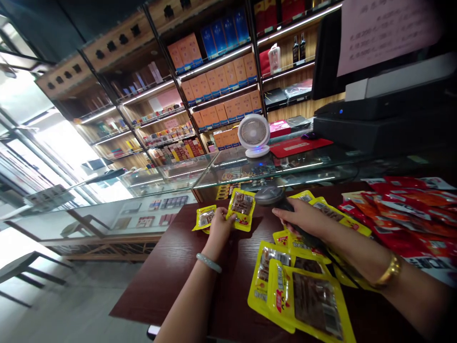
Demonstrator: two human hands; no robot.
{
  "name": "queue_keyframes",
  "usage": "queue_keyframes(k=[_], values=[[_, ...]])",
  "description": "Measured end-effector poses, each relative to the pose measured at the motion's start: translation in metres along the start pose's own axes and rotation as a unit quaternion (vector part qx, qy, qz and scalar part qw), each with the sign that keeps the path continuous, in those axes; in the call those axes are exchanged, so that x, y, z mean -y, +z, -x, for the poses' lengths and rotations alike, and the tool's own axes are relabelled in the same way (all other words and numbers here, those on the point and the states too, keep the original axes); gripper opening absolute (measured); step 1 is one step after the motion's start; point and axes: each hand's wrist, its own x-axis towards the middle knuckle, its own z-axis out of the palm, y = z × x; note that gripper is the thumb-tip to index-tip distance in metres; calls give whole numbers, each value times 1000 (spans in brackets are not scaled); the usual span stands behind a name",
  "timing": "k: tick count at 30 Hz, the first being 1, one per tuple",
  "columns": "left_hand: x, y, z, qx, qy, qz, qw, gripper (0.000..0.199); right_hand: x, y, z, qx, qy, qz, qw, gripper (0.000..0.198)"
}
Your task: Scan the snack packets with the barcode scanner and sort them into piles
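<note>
My left hand (222, 223), with a pale bangle on its wrist, pinches the lower edge of a yellow snack packet (242, 205) with a clear window. Just left of that hand another yellow packet (206, 216) lies on the dark wooden counter (171, 276). Wrapped round the handle of a grey handheld barcode scanner (270, 195) is my right hand (303, 216); the scanner's head points left toward the held packet. Below and beside my right hand lie several more yellow snack packets (314, 305), overlapping in a loose pile. My right forearm covers part of them.
Red and orange packets (407, 219) are heaped at the right. Behind the counter stands a glass display case (221, 171) with a white fan (254, 136) and a red mat (302, 147) on top. A dark monitor (324, 57) rises at right. Boxed goods fill the wall shelves (223, 78).
</note>
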Motion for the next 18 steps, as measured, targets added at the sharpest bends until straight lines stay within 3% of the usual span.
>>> queue_keyframes(k=[4, 9, 11, 14, 16, 18], values=[[-3, -36, -5, -90, -40, -199, 975, 28, -1, 0, 1, -2, 6, 8, 1000, 32], [3, -69, -12, -90, -137, -360, 918, 39, -2, -3, 2, 21, 2, 28, 999, 30], [5, -70, -13, -122, -128, -380, 908, 43, -2, -4, 2, 37, 1, 36, 999, 30], [-4, -56, -7, -170, -30, -359, 917, 42, -2, -4, 2, 53, 8, 60, 997, 29], [-17, -40, 4, -81, 55, -308, 946, 38, -2, -4, 2, 59, 10, 72, 996, 28], [-31, -20, 18, 91, 129, -247, 956, 38, -1, -5, 2, 65, 11, 78, 995, 27]])
